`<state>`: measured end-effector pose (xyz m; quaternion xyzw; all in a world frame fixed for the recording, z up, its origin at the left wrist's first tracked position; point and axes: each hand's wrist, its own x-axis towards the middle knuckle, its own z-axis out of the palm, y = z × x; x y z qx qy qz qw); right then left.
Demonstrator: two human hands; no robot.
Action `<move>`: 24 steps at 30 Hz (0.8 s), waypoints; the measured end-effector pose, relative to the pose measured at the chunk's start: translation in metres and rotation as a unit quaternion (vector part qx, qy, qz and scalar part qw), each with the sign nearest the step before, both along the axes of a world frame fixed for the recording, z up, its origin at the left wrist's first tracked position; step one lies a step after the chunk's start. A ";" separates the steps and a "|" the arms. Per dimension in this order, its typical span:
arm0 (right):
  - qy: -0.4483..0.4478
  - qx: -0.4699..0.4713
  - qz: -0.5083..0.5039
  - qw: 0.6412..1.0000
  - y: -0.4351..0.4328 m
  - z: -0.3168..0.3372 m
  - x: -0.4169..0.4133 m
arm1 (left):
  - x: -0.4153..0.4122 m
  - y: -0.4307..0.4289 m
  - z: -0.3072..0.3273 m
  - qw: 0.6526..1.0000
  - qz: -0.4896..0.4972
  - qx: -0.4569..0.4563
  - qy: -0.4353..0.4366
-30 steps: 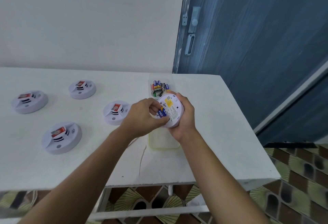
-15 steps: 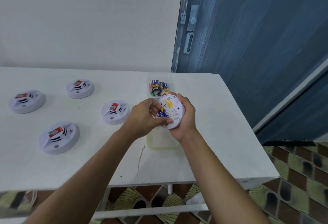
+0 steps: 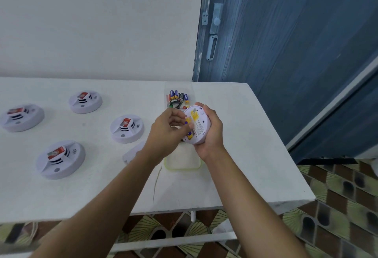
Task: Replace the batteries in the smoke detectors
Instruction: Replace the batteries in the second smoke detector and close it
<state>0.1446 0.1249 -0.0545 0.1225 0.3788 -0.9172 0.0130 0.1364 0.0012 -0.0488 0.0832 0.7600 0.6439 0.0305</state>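
My right hand (image 3: 211, 133) grips a white smoke detector (image 3: 201, 127) from the right and holds it above the table, its back with a yellow label facing me. My left hand (image 3: 166, 133) is at the detector's battery bay, where its fingertips pinch a blue and yellow battery (image 3: 187, 122); this spot is blurred. A second battery (image 3: 189, 134) lies in the bay below it. A clear box of spare batteries (image 3: 178, 99) stands just behind my hands.
Several other smoke detectors lie face up on the white table (image 3: 245, 155): at the far left (image 3: 21, 117), back (image 3: 85, 102), middle (image 3: 127, 128) and front left (image 3: 61, 159). A white cover piece (image 3: 133, 154) and a green-rimmed lid (image 3: 183, 160) lie under my hands. A blue door (image 3: 286, 43) is to the right.
My left fingers have shifted at the battery bay and now pinch one battery, which sits higher than before. My right hand keeps holding the detector in about the same place.
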 end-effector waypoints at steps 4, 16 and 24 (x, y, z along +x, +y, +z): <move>0.003 0.006 -0.036 0.999 0.008 -0.001 0.002 | -0.011 -0.010 0.002 0.996 0.018 0.086 -0.024; -0.035 0.039 -0.104 0.993 0.034 -0.004 0.005 | -0.014 -0.002 -0.043 0.895 -0.121 -0.397 0.166; -0.026 0.021 -0.085 0.996 0.036 -0.006 0.010 | -0.016 -0.004 -0.046 0.905 -0.049 -0.376 0.193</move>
